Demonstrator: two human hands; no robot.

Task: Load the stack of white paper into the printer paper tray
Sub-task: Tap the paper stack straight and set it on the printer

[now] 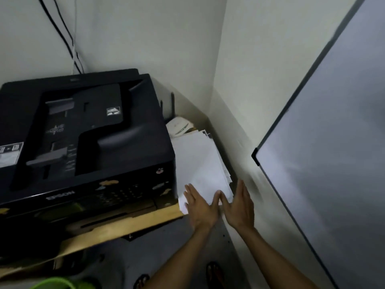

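Left hand (200, 207) being laid flat, fingers straight, on near edge of white paper stack (200, 163). Right hand (239, 207) being held unclenched just beside stack. Epson printer (83, 132) sitting left of both hands, on wooden shelf (133, 224).

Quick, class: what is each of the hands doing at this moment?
Left hand: open, fingers flat on the paper stack.
Right hand: open, straight fingers at the stack's right edge, holding nothing.
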